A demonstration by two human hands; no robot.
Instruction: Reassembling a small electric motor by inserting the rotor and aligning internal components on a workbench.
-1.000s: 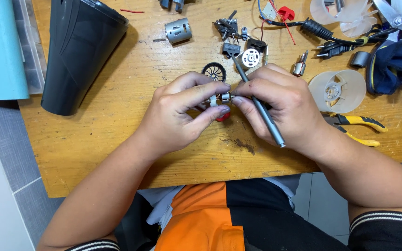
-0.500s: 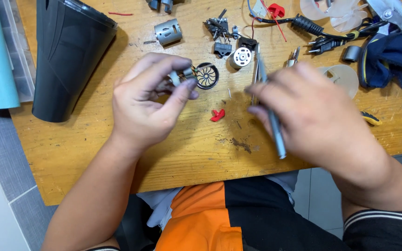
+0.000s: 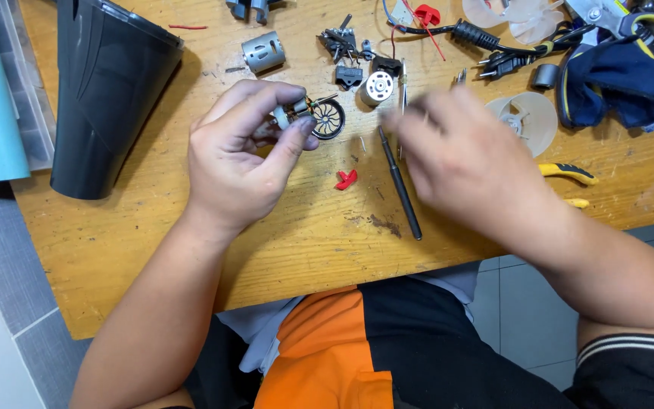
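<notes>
My left hand (image 3: 236, 159) pinches a small motor part with a black spoked wheel (image 3: 328, 119) between thumb and fingers, just above the wooden table (image 3: 153, 257). My right hand (image 3: 463, 163) is blurred with motion and hovers to the right of it, with nothing seen in its fingers. A dark, slim screwdriver (image 3: 401, 189) lies on the table beside the right hand's fingertips. Between the hands rests a small red plastic piece (image 3: 346, 179).
A tall black housing (image 3: 107, 98) lies at the left. A silver motor (image 3: 263, 51), a white round part (image 3: 378, 87), small black parts and a black plug cable (image 3: 493, 45) sit at the back. A clear fan disc (image 3: 531, 113), yellow-handled pliers (image 3: 569, 173) and blue cloth (image 3: 615, 91) are at the right.
The hands have drawn apart. The left hand carried the wheel part up and to the left. The right hand let the screwdriver go onto the table and moved right.
</notes>
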